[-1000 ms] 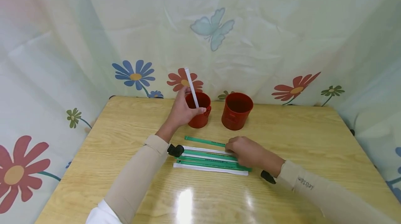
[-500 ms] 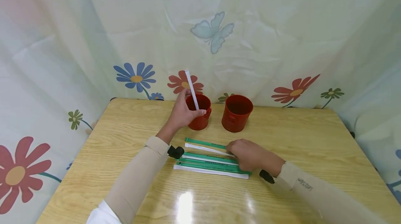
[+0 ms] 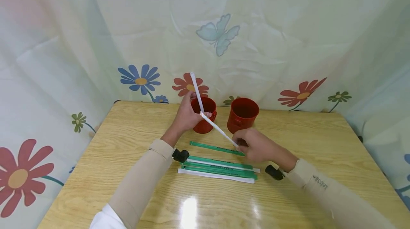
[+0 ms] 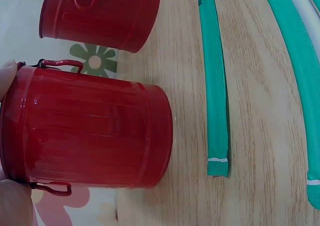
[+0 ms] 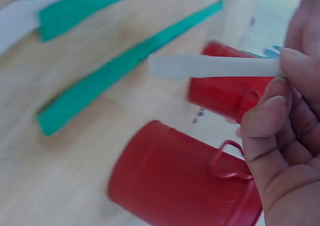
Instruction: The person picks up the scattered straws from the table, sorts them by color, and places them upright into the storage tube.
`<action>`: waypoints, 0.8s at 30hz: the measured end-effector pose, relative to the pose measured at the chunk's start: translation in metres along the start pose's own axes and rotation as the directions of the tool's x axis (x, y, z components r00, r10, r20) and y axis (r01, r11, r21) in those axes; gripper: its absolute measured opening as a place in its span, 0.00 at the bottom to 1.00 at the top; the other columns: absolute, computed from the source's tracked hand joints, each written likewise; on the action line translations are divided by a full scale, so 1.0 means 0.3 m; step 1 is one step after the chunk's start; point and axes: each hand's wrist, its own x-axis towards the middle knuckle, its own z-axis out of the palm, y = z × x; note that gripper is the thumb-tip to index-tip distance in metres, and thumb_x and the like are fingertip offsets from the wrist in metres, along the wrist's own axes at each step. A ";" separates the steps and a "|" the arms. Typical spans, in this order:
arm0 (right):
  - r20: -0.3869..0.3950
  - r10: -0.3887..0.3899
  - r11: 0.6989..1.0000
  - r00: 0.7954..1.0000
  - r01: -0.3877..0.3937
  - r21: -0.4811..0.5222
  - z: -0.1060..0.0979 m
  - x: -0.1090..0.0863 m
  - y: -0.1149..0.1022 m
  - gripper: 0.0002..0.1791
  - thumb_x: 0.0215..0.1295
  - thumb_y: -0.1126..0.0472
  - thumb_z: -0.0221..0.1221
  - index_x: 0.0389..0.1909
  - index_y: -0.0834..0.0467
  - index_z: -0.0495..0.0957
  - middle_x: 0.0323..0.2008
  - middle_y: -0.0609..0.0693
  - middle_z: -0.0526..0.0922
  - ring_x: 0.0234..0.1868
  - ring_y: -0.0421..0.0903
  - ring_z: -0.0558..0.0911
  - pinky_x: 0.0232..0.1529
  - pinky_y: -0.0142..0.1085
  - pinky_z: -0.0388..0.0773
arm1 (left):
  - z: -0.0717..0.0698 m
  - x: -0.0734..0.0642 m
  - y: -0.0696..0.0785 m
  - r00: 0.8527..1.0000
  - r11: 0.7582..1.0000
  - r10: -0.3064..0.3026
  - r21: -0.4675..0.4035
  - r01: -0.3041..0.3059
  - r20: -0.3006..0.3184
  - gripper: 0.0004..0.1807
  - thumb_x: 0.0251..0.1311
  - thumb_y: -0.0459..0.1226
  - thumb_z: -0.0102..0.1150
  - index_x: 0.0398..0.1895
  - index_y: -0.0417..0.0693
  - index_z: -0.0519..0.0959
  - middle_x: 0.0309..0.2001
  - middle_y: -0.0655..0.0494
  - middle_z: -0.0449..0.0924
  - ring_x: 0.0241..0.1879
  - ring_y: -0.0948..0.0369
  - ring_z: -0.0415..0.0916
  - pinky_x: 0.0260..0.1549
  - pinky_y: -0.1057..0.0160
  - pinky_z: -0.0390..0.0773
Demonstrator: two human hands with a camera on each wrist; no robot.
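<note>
My left hand (image 3: 188, 114) grips the rim of the left red bucket (image 3: 203, 127), its fingertips (image 4: 14, 203) showing on the rim in the left wrist view. A white paper-wrapped straw (image 3: 196, 92) leans upright inside that bucket. My right hand (image 3: 257, 146) pinches another white wrapped straw (image 5: 225, 66) near one end, above the table. In the head view its far end overlaps the left bucket's near side; the right wrist view shows that end free. Beneath it lies a single green wrapped straw (image 3: 213, 147).
A second red bucket (image 3: 240, 124) stands to the right of the first, near the back edge. Several green and white wrapped straws (image 3: 217, 172) lie side by side at the middle of the wooden table (image 3: 153, 200). A flowered curtain (image 3: 272, 43) hangs behind.
My right hand has lifted a white straw from the row and swung its far end up toward the left bucket. The left hand stays on its bucket.
</note>
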 end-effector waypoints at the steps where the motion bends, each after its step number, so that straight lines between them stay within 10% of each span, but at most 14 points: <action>1: -0.030 -0.011 1.000 0.999 0.012 0.022 -0.007 0.008 -0.002 0.09 0.59 0.74 0.61 0.28 0.56 0.78 0.22 0.42 0.74 0.25 0.35 0.69 0.25 0.27 0.70 | 0.000 0.001 0.000 1.000 1.000 0.002 0.003 -0.002 -0.001 0.46 0.48 0.40 0.76 0.68 0.48 0.58 0.65 0.51 0.67 0.64 0.51 0.66 0.52 0.47 0.82; 13: -0.230 0.026 0.976 0.973 0.026 0.217 -0.049 0.099 -0.038 0.05 0.59 0.74 0.63 0.31 0.61 0.80 0.25 0.50 0.78 0.27 0.43 0.74 0.29 0.30 0.76 | 0.000 -0.003 0.002 1.000 1.000 0.009 0.023 -0.009 0.001 0.45 0.50 0.42 0.75 0.68 0.48 0.58 0.64 0.51 0.68 0.64 0.51 0.68 0.52 0.48 0.82; 24: -0.404 0.056 0.981 0.913 0.025 0.192 -0.114 0.217 -0.099 0.04 0.61 0.71 0.63 0.29 0.62 0.79 0.24 0.53 0.76 0.28 0.47 0.71 0.29 0.32 0.71 | 0.002 0.001 0.004 1.000 1.000 0.022 0.005 -0.022 0.003 0.45 0.49 0.42 0.76 0.67 0.48 0.59 0.63 0.50 0.68 0.63 0.51 0.68 0.57 0.45 0.78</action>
